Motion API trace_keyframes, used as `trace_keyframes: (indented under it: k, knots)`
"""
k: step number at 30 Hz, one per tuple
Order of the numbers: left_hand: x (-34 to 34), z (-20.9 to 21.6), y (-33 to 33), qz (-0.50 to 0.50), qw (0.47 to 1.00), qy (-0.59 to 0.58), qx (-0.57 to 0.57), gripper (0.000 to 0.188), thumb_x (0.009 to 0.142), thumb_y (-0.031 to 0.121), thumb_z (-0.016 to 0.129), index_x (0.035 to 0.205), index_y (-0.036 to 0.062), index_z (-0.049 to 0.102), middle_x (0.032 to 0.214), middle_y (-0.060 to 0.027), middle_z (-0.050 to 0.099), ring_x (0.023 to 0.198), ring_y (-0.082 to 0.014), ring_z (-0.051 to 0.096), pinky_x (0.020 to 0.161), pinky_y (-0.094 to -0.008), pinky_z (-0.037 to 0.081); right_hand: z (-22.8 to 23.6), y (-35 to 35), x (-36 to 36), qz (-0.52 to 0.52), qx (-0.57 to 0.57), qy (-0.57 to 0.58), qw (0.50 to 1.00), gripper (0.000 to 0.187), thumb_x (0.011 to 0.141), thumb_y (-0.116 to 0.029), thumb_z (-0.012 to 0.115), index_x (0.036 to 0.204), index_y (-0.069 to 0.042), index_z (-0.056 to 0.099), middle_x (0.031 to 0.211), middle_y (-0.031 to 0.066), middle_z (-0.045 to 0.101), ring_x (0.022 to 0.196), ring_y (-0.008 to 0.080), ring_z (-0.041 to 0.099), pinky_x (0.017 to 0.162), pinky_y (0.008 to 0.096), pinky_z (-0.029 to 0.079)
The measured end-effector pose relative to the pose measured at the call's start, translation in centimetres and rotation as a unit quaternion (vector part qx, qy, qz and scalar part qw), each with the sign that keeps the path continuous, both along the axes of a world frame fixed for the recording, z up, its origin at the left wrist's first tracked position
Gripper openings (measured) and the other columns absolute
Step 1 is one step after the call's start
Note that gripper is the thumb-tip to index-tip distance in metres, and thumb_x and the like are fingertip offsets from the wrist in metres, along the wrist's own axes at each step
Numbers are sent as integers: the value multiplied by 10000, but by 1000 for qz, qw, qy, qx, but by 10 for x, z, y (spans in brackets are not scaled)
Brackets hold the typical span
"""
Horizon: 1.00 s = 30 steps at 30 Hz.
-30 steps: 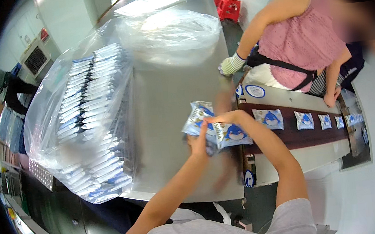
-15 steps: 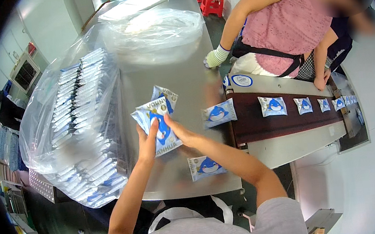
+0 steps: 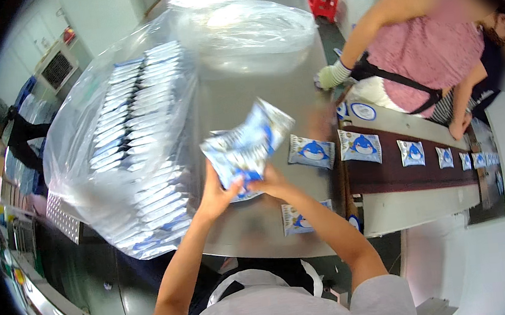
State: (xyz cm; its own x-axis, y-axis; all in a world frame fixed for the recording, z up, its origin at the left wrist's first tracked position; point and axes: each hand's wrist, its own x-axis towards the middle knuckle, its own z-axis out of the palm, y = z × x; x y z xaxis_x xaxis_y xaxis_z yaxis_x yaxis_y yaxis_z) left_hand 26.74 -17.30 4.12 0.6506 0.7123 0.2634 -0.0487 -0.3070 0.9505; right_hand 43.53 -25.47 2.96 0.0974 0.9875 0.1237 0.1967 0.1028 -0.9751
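Observation:
My left hand [image 3: 215, 198] and my right hand [image 3: 273, 183] are closed together on a small stack of blue-and-white pillow packets [image 3: 236, 153]. The stack is held above the metal table and looks blurred. One packet juts out at a slant to the upper right; how many there are cannot be told. Right of my hands, a packet with a blue whale picture [image 3: 312, 153] lies at the table's edge. Another packet [image 3: 296, 219] lies partly under my right forearm. To the left, a large clear plastic bag [image 3: 72, 170] holds rows of packets standing on edge [image 3: 153, 115].
A dark red conveyor belt [image 3: 384, 175] meets the metal table [image 3: 230, 92] on the right, carrying several spaced packets. Beside it stands a co-worker in a pink top [image 3: 426, 56], one gloved hand [image 3: 334, 76] near the table. Crumpled clear plastic [image 3: 251, 28] lies at the table's far end.
The view has shifted, so the scene sits farther right. In my hands the packets have tilted, one now slanting up to the right. Packets on the belt have come closer to the table.

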Motion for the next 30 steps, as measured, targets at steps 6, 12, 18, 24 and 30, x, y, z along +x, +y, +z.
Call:
trace_keyframes:
  k: [6, 12, 18, 24, 30]
  knots:
    - [-4, -39, -4, -53, 994, 1, -93, 1149, 631, 113, 839, 1419, 11, 9, 1351, -143, 367, 1254, -221, 367, 1042, -356, 325, -32, -3, -10, 56, -76, -137, 986, 677, 604, -325, 850, 1161, -56, 575, 1173, 120, 581, 1118, 227, 533, 939, 360, 424]
    - [-7, 3, -10, 5, 988, 18, -154, 1022, 656, 144, 827, 1392, -21, 138, 1317, -156, 410, 1219, -250, 412, 1045, -366, 320, 25, 3, -23, 45, -132, 152, 979, 559, 594, -105, 827, 1089, -25, 580, 989, 53, 636, 944, 178, 592, 838, 315, 470]
    - [1, 164, -32, 273, 879, 176, 349, 790, 611, 147, 824, 1269, -21, 421, 1104, -180, 547, 1046, -341, 540, 906, -396, 428, 57, -3, -26, 53, -92, -92, 990, 634, 601, -170, 822, 1150, -26, 540, 1163, 102, 557, 1106, 222, 518, 954, 360, 397]
    - [2, 228, -11, 13, 985, -170, -13, 242, 703, 69, 775, 888, 1, 635, 770, -38, 643, 706, -98, 580, 665, -261, 482, 43, -11, -35, 44, -62, 70, 995, 701, 604, -85, 795, 1225, -26, 474, 1164, 109, 538, 1059, 241, 545, 862, 349, 476]
    - [-146, 308, -2, -37, 954, -180, 236, 393, 644, 222, 825, 851, 33, 551, 957, -170, 602, 704, -198, 609, 571, -271, 472, 86, 11, -15, 6, -106, 173, 979, 684, 627, -56, 760, 1235, -16, 450, 1083, 109, 562, 955, 237, 586, 781, 378, 517]
